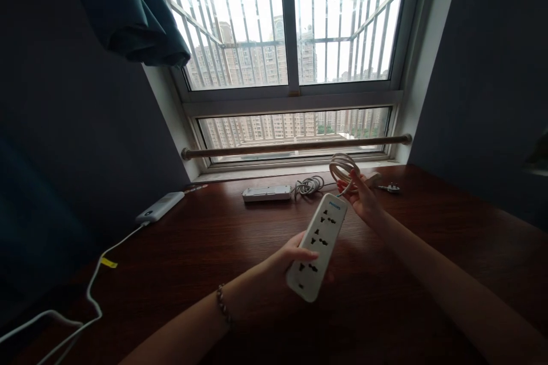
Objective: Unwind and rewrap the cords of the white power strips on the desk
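Observation:
My left hand [296, 255] is wrapped round the lower half of a white power strip [329, 229], thumb lying across its sockets. The strip is tilted, its socket face toward me and its top end pointing away to the right. From that top end runs a pale cable, gathered into a coiled loop [341, 169]. My right hand [360, 197] grips this coil, fingers closed on it above the table. Just past the right hand, a plug [391, 187] lies on the tabletop; which cable it belongs to I cannot tell.
A second white power strip [267, 193] lies at the back of the dark wooden table [205, 274], beside a bundled grey cable [309, 185]. At the left lies a white device [161, 207] with a white cord [91, 291] trailing forward. A barred window rises behind a horizontal rail [295, 147].

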A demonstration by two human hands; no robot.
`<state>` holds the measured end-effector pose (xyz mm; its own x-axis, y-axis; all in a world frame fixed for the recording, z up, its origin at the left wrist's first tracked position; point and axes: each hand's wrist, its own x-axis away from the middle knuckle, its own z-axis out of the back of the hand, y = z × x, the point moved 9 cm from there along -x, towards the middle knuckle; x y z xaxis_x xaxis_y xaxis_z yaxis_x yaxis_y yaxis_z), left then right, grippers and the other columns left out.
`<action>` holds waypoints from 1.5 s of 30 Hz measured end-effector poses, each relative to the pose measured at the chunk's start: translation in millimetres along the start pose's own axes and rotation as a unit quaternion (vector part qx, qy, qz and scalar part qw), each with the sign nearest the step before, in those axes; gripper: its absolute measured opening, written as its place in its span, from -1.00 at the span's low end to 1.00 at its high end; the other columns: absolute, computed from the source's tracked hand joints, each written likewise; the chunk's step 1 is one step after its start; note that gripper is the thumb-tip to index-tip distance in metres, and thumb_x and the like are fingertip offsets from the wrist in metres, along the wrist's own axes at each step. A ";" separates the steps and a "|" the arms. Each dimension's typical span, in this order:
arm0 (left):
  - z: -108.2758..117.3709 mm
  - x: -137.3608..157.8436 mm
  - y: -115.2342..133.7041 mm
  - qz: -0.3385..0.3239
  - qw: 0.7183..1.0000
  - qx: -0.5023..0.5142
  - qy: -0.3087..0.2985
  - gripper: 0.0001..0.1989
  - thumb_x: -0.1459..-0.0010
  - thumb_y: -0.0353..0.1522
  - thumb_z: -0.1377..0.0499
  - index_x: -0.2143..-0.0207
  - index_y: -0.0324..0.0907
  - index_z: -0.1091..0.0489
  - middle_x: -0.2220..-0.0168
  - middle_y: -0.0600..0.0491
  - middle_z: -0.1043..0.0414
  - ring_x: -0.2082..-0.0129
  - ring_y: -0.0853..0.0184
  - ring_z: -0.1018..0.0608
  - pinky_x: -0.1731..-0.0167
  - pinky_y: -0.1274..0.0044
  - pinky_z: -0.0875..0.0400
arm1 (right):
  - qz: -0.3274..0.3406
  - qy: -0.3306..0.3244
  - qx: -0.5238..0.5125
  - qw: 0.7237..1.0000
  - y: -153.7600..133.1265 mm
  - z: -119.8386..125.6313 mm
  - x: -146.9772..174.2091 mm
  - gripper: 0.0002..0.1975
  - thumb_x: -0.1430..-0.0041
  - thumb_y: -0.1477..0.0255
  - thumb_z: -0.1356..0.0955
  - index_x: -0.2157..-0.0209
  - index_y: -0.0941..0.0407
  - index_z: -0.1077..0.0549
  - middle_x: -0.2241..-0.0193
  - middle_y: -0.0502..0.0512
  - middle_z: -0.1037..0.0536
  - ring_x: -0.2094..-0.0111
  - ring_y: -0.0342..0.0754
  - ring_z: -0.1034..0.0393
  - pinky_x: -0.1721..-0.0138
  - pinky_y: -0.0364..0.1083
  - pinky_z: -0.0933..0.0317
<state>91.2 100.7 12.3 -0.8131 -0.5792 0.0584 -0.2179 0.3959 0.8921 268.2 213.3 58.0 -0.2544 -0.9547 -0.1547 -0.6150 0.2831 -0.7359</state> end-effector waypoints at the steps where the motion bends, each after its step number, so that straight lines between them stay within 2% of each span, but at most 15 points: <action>1: 4.9 -0.5 3.2 0.000 1.000 -0.009 0.003 -0.58 0.03 -0.35 -0.22 0.08 -0.22 -0.26 0.24 -0.16 -0.48 0.35 0.13 -0.58 0.34 0.34 -0.43 | -0.001 0.002 0.000 1.000 -2.1 0.7 -1.0 -0.54 0.21 0.23 -0.54 0.34 0.04 -0.29 0.37 -0.03 -0.52 0.34 -0.03 -0.45 0.28 -0.04 -0.36; 3: 15.5 0.3 9.3 0.010 1.000 -0.027 0.013 -0.60 -0.05 -0.23 -0.18 0.10 -0.26 -0.30 0.21 -0.21 -0.49 0.30 0.12 -0.57 0.30 0.36 -0.41 | -0.004 0.002 0.004 1.000 -5.7 0.1 -1.4 -0.52 0.22 0.19 -0.54 0.33 0.04 -0.28 0.36 -0.01 -0.52 0.32 -0.01 -0.45 0.30 -0.05 -0.36; 6: 31.5 6.9 13.2 0.066 0.996 -0.059 0.021 -0.50 -0.12 -0.08 -0.07 0.08 -0.33 -0.34 0.22 -0.24 -0.50 0.26 0.12 -0.55 0.28 0.39 -0.39 | -0.010 -0.010 0.016 1.000 -7.5 -7.2 3.7 -0.51 0.21 0.17 -0.53 0.32 0.04 -0.27 0.38 0.00 -0.52 0.32 0.00 -0.46 0.34 -0.06 -0.36; 10: 56.2 16.5 24.5 0.087 0.991 -0.105 0.013 -0.46 -0.13 -0.07 -0.07 -0.04 -0.23 -0.25 0.20 -0.16 -0.48 0.32 0.15 -0.55 0.33 0.37 -0.40 | -0.008 -0.058 0.028 0.998 -3.0 -26.1 18.4 -0.57 0.14 0.23 -0.52 0.33 0.04 -0.27 0.42 -0.02 -0.52 0.36 -0.03 -0.45 0.32 -0.05 -0.34; 13: 73.6 18.4 35.3 0.067 0.985 -0.159 -0.006 -0.37 0.03 -0.10 -0.24 -0.05 -0.17 -0.23 0.23 -0.07 -0.45 0.36 0.19 -0.53 0.37 0.38 -0.40 | 0.007 -0.086 0.060 0.994 2.9 -36.7 28.9 -0.59 0.11 0.26 -0.52 0.32 0.05 -0.28 0.45 0.00 -0.52 0.36 -0.02 -0.45 0.30 -0.03 -0.33; 16: 88.9 17.8 45.0 0.051 0.966 -0.253 -0.002 -0.26 0.24 -0.25 -0.39 -0.05 -0.18 -0.26 0.14 -0.04 -0.41 0.24 0.23 -0.49 0.29 0.48 -0.35 | -0.010 -0.072 0.078 0.994 14.3 -36.6 34.9 -0.57 0.15 0.27 -0.53 0.32 0.06 -0.27 0.45 0.01 -0.52 0.35 0.03 -0.45 0.32 0.00 -0.34; 18: 95.7 17.4 49.8 0.046 0.951 -0.305 0.008 -0.22 0.30 -0.35 -0.41 -0.05 -0.17 -0.26 0.10 -0.02 -0.39 0.16 0.23 -0.45 0.21 0.51 -0.31 | -0.035 -0.062 0.071 0.995 23.3 -34.9 37.7 -0.55 0.16 0.26 -0.53 0.32 0.05 -0.26 0.44 0.01 -0.52 0.33 0.05 -0.46 0.32 0.02 -0.35; 23: 96.7 20.9 47.7 0.072 0.931 -0.357 -0.023 -0.24 0.23 -0.36 -0.38 -0.08 -0.14 -0.23 0.06 -0.01 -0.38 0.07 0.19 -0.40 0.12 0.48 -0.27 | -0.062 -0.059 0.082 0.993 38.3 -32.7 43.4 -0.55 0.16 0.27 -0.53 0.32 0.05 -0.25 0.43 0.01 -0.51 0.34 0.02 -0.46 0.29 0.02 -0.34; 29: 101.6 27.2 49.0 0.102 0.916 -0.387 -0.027 -0.21 0.23 -0.38 -0.37 -0.10 -0.10 -0.19 0.01 0.01 -0.33 0.00 0.16 -0.36 0.04 0.45 -0.24 | -0.066 -0.074 0.081 0.992 50.9 -30.1 46.1 -0.57 0.11 0.24 -0.51 0.30 0.04 -0.26 0.40 0.00 -0.52 0.30 0.03 -0.46 0.26 0.04 -0.35; 33: 110.6 27.3 52.0 0.090 0.914 -0.395 -0.025 -0.21 0.23 -0.38 -0.36 -0.11 -0.10 -0.18 0.02 0.03 -0.33 -0.02 0.17 -0.34 0.02 0.46 -0.22 | -0.070 -0.077 0.069 0.992 58.2 -27.7 46.6 -0.57 0.08 0.24 -0.50 0.30 0.04 -0.22 0.43 0.00 -0.52 0.33 0.01 -0.46 0.26 0.02 -0.35; 38: 120.8 26.1 50.3 0.082 0.897 -0.434 -0.021 -0.28 0.23 -0.33 -0.37 -0.05 -0.13 -0.24 0.01 0.03 -0.32 -0.02 0.14 -0.34 0.00 0.44 -0.21 | -0.084 -0.063 0.059 0.993 67.6 -21.1 45.5 -0.54 0.10 0.25 -0.51 0.29 0.04 -0.21 0.43 -0.01 -0.52 0.36 -0.01 -0.47 0.28 0.02 -0.36; 45: 121.6 36.1 52.1 0.143 0.859 -0.492 -0.022 -0.21 0.21 -0.34 -0.37 -0.13 -0.07 -0.19 -0.07 0.03 -0.28 -0.08 0.11 -0.30 -0.05 0.42 -0.16 | -0.098 -0.085 0.034 0.991 77.9 -22.8 51.2 -0.54 0.12 0.23 -0.51 0.30 0.06 -0.22 0.47 0.00 -0.51 0.32 0.02 -0.47 0.25 0.03 -0.36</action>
<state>-15.1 187.0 6.4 -0.7821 -0.5224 0.3398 0.5374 -0.2890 0.7923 190.3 188.6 7.7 -0.0013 -0.9940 -0.1090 -0.5875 0.0889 -0.8043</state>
